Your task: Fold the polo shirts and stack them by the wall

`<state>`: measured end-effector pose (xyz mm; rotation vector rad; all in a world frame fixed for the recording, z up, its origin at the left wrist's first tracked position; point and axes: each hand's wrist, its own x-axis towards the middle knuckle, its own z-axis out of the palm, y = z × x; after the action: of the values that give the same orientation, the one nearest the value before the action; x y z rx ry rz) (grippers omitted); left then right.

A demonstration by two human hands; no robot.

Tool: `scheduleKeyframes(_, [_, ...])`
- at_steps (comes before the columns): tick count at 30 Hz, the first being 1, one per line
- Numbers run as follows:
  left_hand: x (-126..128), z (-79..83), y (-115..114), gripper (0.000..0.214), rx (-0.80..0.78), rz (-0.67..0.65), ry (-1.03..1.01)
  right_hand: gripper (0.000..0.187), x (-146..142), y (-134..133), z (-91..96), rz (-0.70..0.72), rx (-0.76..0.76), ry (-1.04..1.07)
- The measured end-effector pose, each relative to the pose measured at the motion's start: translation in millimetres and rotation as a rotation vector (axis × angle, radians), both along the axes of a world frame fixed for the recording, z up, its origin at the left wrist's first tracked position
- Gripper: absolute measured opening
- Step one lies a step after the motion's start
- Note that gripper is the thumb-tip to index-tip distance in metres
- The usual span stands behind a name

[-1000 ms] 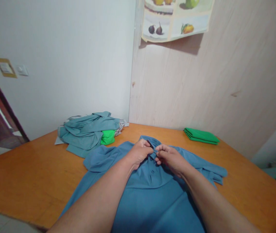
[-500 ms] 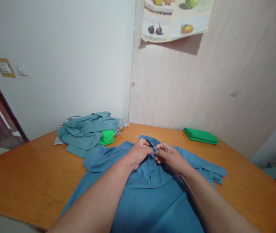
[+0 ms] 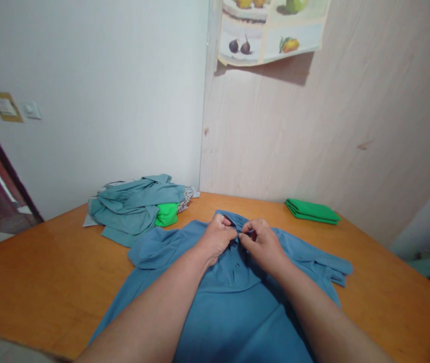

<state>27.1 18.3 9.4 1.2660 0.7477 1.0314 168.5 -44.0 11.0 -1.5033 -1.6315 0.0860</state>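
A blue collared shirt of smooth cloth is lying spread on the orange-brown wooden table, in the near middle, its collar pointing to the far side. The left hand is pinching the front edge just below the collar, its fingers nearly closed. The right hand is curling close beside it, thumb and forefinger almost meeting; whether they are gripping a button or only cloth, I cannot tell. The person seems to be working on an upper button, fastening or opening. The next move is probably calling for steady left fingers and fine right fingertip work. I am seeing no readable brand, label or writing.
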Motion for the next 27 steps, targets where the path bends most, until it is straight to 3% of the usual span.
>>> scheduleKeyframes(4, [0,0.4,-1,0.035,0.031,-0.019,0.029,0.011,2,1,1.4,-0.006,-0.023,-0.021])
scheduleKeyframes(12, [0,3.1,-8,0.034,0.211,0.004,0.123,0.019,6,4,5.7,0.034,-0.03,0.199])
scheduleKeyframes(20, [2,-9.9,-2,0.029,0.537,0.01,0.277,0.024,3,0,5.2,0.039,-0.255,0.538])
scheduleKeyframes(27, [-3,-9.3,-4,0.029,0.734,0.134,0.471,0.023,4,2,4.4,0.002,-0.355,0.714])
